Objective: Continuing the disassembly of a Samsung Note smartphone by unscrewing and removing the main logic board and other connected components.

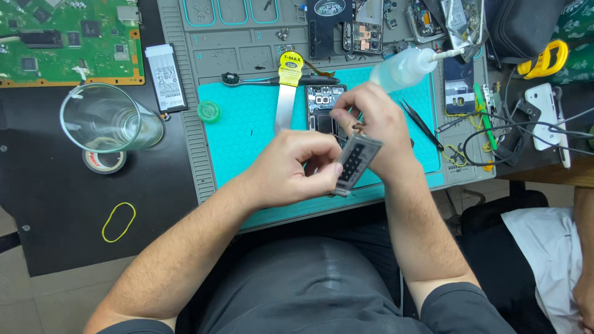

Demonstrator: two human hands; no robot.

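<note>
The left hand (296, 168) pinches a small grey perforated module (355, 162) at its three o'clock side, while the right hand (371, 124), fingers curled narrowly, grips the module's top from twelve o'clock above the teal mat (241, 133).

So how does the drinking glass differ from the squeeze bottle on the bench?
The drinking glass is clear, wide and open-mouthed; the squeeze bottle is cloudy white, narrower and capped with a thin nozzle. The glass sits on the dark surface at the left, next to a tape roll; the bottle rests at the far edge of the teal mat, beyond the right hand. Both appear tipped on their sides.
</note>
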